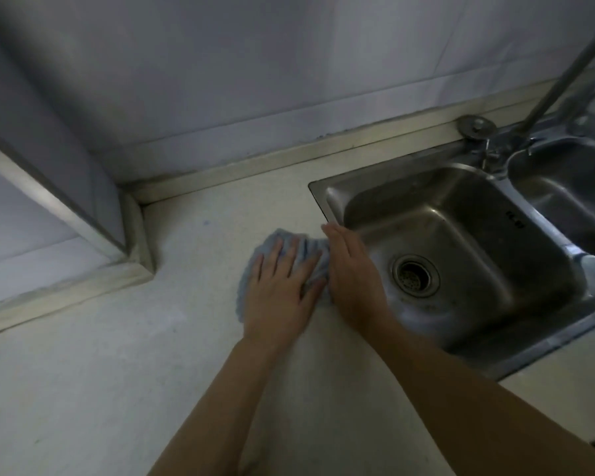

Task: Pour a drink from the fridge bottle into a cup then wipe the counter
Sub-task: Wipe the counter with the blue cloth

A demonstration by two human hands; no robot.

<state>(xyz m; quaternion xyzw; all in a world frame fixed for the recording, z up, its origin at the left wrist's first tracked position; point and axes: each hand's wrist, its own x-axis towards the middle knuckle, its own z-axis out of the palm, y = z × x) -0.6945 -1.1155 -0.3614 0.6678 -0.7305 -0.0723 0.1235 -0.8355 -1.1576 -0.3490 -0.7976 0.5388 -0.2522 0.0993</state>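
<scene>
Two bare forearms reach forward over the pale worktop (117, 338). Left hand (282, 290) lies flat on a blue cloth (311, 249), fingers (289, 259) straight and slightly spread, pressing it down. Right hand (354, 273) stands just beside the cloth, touching it, fingers straight and pressed together, along the left rim of the steel sink (323, 187). The cloth lies bunched on the worktop, just left of the sink.
</scene>
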